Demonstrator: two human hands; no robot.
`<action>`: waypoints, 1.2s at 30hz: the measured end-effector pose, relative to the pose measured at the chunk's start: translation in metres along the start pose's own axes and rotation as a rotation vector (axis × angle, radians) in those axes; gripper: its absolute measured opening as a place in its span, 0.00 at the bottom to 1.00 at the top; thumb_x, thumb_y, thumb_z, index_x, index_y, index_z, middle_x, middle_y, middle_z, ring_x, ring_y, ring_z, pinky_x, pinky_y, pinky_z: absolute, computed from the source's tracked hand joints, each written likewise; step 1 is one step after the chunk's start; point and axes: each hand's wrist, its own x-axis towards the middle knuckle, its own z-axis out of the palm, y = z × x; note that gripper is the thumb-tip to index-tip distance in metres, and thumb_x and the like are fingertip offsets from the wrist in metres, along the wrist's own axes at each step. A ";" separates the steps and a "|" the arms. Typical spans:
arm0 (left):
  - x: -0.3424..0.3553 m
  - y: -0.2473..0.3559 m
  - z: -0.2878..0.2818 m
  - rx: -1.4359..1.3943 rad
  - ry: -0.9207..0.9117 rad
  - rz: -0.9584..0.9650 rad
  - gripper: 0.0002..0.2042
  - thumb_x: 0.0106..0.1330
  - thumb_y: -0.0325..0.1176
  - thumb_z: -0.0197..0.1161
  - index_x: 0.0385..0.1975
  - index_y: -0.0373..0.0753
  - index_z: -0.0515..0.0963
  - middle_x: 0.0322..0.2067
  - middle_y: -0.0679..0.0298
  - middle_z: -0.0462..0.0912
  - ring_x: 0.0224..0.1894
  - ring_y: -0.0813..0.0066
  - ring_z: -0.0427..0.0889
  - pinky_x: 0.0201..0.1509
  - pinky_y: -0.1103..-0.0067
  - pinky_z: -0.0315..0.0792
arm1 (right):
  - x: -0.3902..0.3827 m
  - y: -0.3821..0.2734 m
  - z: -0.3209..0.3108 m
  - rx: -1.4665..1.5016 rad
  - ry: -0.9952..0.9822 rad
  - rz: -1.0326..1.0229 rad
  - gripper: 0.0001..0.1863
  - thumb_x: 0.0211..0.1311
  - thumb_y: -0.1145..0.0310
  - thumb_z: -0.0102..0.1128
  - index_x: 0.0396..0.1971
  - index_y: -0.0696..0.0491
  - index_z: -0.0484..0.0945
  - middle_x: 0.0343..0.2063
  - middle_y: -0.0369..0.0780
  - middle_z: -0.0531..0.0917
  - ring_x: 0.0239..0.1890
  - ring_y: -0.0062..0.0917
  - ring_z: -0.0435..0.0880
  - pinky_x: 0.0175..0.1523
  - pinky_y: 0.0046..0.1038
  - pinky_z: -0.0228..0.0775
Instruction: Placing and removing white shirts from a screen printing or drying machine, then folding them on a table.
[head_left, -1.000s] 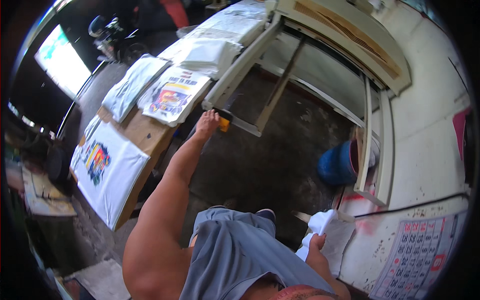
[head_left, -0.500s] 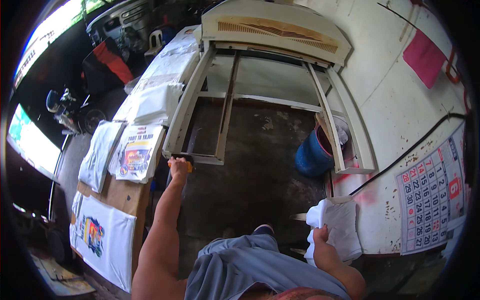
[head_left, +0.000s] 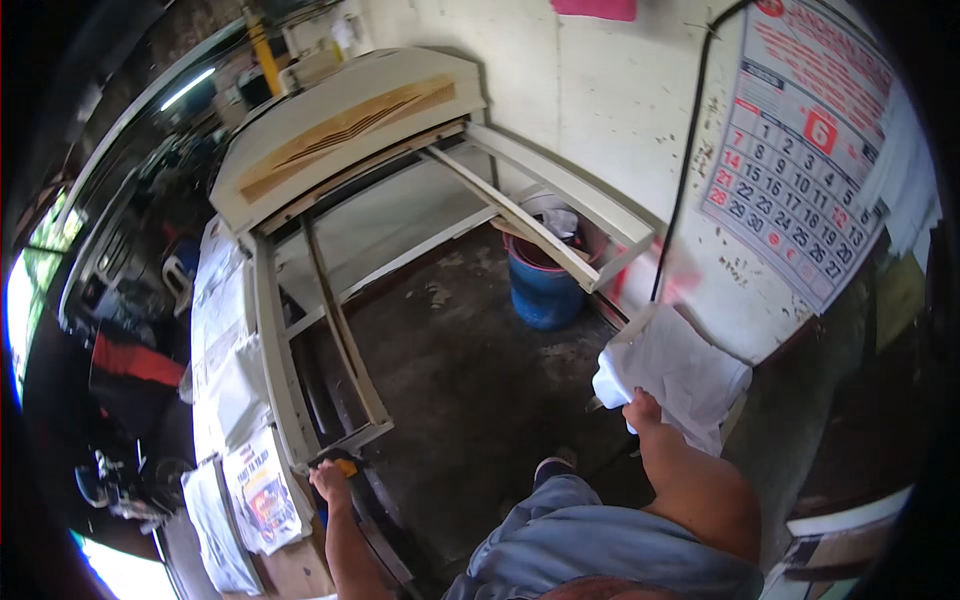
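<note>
My left hand (head_left: pixel 330 483) is closed at the near left corner of a cream-painted open frame (head_left: pixel 262 340). A small yellow-and-black thing (head_left: pixel 346 467) shows beside its fingers and seems gripped; its kind is unclear. On the right, my right hand (head_left: pixel 643 409) closes on the near edge of a white cloth (head_left: pixel 685 365). That cloth lies draped over a low support against the wall, and the support is mostly hidden.
A blue drum (head_left: pixel 545 290) stands beneath the frame's right rail. Folded white shirts (head_left: pixel 210 525) and printed sheets (head_left: pixel 265 492) lie along the left. The frame's curved headboard (head_left: pixel 350 130) is at the back. A calendar (head_left: pixel 790 160) hangs on the right wall.
The view has swung right and tilted, so the frame appears further left and more of the calendar shows. Both hands keep their places at the frame corner and on the white cloth.
</note>
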 end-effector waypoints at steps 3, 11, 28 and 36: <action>0.008 -0.004 0.001 -0.015 -0.003 0.002 0.08 0.67 0.33 0.52 0.37 0.42 0.78 0.37 0.60 0.83 0.44 0.62 0.82 0.47 0.68 0.74 | -0.002 -0.003 -0.011 -0.026 -0.023 0.025 0.20 0.53 0.63 0.58 0.47 0.52 0.73 0.41 0.45 0.82 0.48 0.41 0.80 0.52 0.43 0.73; 0.003 -0.022 0.004 -0.141 0.016 0.089 0.07 0.66 0.33 0.56 0.39 0.40 0.77 0.39 0.60 0.83 0.45 0.64 0.82 0.48 0.70 0.75 | -0.004 -0.001 -0.014 -0.067 -0.075 0.039 0.19 0.55 0.63 0.58 0.47 0.52 0.72 0.42 0.45 0.81 0.48 0.40 0.80 0.53 0.42 0.73; 0.000 -0.018 0.010 -0.109 0.133 0.084 0.08 0.67 0.31 0.53 0.40 0.37 0.78 0.35 0.58 0.83 0.40 0.65 0.84 0.44 0.72 0.75 | -0.007 -0.006 -0.020 -0.050 -0.086 0.036 0.18 0.55 0.64 0.56 0.46 0.52 0.73 0.44 0.47 0.81 0.49 0.41 0.80 0.52 0.43 0.74; -0.003 -0.021 0.012 -0.090 0.148 0.068 0.08 0.69 0.30 0.51 0.39 0.36 0.78 0.35 0.56 0.83 0.39 0.64 0.84 0.42 0.73 0.76 | -0.009 -0.013 -0.024 -0.068 -0.095 0.051 0.17 0.56 0.65 0.57 0.47 0.51 0.72 0.44 0.45 0.81 0.50 0.41 0.80 0.53 0.43 0.74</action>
